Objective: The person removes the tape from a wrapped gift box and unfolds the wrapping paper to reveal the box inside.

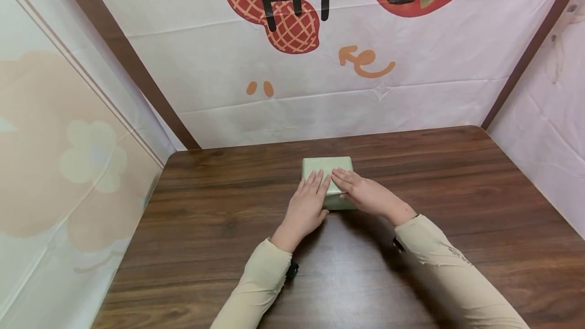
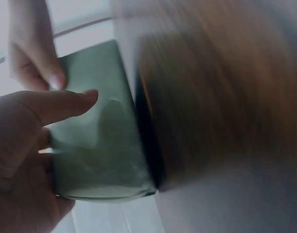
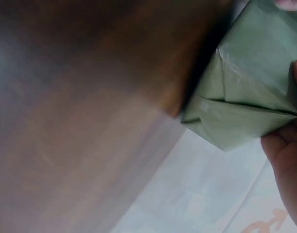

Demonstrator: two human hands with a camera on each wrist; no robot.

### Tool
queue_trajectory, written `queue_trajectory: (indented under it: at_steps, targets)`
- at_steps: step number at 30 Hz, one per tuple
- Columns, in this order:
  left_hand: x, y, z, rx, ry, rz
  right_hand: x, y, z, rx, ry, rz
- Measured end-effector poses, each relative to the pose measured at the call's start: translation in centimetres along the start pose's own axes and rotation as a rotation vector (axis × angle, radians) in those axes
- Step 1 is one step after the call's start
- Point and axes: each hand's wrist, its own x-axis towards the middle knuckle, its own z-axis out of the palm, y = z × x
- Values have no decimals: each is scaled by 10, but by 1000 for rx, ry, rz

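A box wrapped in light green paper [image 1: 326, 163] sits on the table with both hands on it. My left hand [image 1: 305, 207] lies along its left part, straight fingers over the top. From the right, my right hand [image 1: 369, 195] rests its extended fingers on the top near the front edge, close to the left fingertips. In the left wrist view, the left thumb [image 2: 73, 104] lies against the box's long front side. Folded, creased paper covers the end of the wrapped box [image 3: 240, 119] in the right wrist view, where the right thumb touches its side.
The brown wood-grain table [image 1: 205, 227] runs out on both sides of the box. Behind it hangs a white printed cloth wall [image 1: 320, 110], with a fabric panel [image 1: 68, 176] at the left and another cloth wall [image 1: 544, 105] at the right.
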Motion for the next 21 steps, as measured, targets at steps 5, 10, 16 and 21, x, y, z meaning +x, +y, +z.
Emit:
queue_trajectory:
  at_steps: [5,10,16,21]
  targets:
    - [13,-10,-8,98,-29,55,13,12,-16,172,-81,72]
    - [25,-16,-22,175,-96,71,27,25,-33,340,-164,115]
    - [34,-17,-32,205,-119,78,40,36,-52,426,-270,179]
    - [38,-19,-35,237,-77,96,49,43,-66,440,-351,229]
